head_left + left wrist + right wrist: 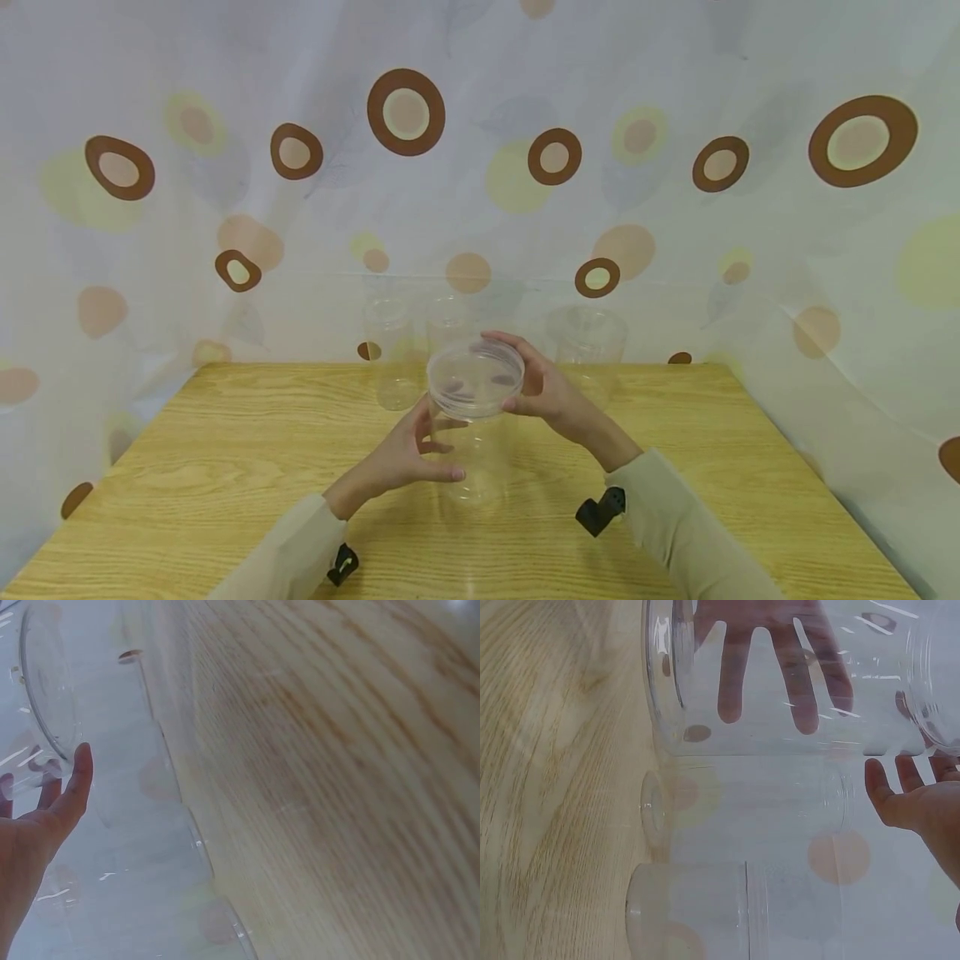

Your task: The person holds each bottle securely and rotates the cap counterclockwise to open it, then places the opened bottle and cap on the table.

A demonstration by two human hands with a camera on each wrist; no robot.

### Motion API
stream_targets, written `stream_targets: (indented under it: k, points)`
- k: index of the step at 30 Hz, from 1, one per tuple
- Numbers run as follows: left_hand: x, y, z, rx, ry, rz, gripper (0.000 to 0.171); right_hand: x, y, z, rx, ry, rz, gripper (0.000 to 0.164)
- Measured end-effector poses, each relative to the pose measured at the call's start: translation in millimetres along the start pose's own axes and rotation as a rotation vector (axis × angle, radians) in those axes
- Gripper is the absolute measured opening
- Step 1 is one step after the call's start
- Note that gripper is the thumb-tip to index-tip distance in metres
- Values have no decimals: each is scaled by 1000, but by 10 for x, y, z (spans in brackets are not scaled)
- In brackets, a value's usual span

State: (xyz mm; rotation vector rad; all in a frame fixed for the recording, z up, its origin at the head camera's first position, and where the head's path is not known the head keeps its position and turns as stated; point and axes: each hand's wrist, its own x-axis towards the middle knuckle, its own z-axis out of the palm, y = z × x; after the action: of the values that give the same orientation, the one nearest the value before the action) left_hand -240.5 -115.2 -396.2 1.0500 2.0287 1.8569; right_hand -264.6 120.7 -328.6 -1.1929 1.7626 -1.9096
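A clear plastic jar point(480, 458) stands upright over the middle of the table, with a clear ridged lid point(476, 379) on its top. My left hand point(405, 450) grips the jar's body from the left, thumb at the front; its spread fingers show through the wall in the right wrist view. My right hand point(553, 396) holds the lid's rim from the right, thumb on the near side and fingers on the far side. The left wrist view catches the left hand point(41, 832) against the jar's lower end.
At the back of the wooden table point(225, 467) stand two tall clear jars, a left one point(386, 354) and another point(450, 315) partly behind the held jar. A wider clear jar point(588, 333) stands back right, beyond my right hand. A patterned curtain point(480, 200) hangs behind.
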Motion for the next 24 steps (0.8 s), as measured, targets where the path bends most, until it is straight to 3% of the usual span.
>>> stream_targets:
  k: [6,12,24]
  points:
    - [-17,-18,-13,6,2,-20,100,7,-42,-8,35,-8,-13,88]
    - [-53,-49,-53,32,17,-11,94,-20,-136,-47,-11,21,-41,87]
    - [-241,-56,-288,137,105,-4,92,-248,-170,-373,-89,48,-12,77]
